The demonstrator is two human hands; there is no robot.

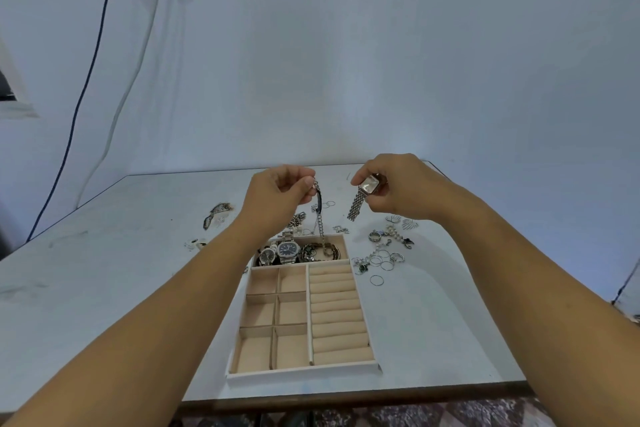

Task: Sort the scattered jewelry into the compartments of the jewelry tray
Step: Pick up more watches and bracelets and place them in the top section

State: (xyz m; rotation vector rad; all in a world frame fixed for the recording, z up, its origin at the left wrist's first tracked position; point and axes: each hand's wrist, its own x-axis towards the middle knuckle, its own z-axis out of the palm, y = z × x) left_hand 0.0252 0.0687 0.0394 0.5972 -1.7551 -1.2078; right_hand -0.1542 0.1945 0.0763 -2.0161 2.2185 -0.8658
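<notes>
A: Left hand [280,189]: pinching chain bracelet [320,218] by its top end, above jewelry tray [304,369]; limp, light, likely to swing.

B: Right hand [398,189]: clasped on square watch [367,184] at the case; mesh band dangling, smooth, probably slippery. Best held by the case.

The six small square pockets [273,319] of the beige tray lay open to reach; silver watches [280,251] crowded its far pocket, loose rings [379,262] cluttered the white counter [104,270] beside it.
</notes>
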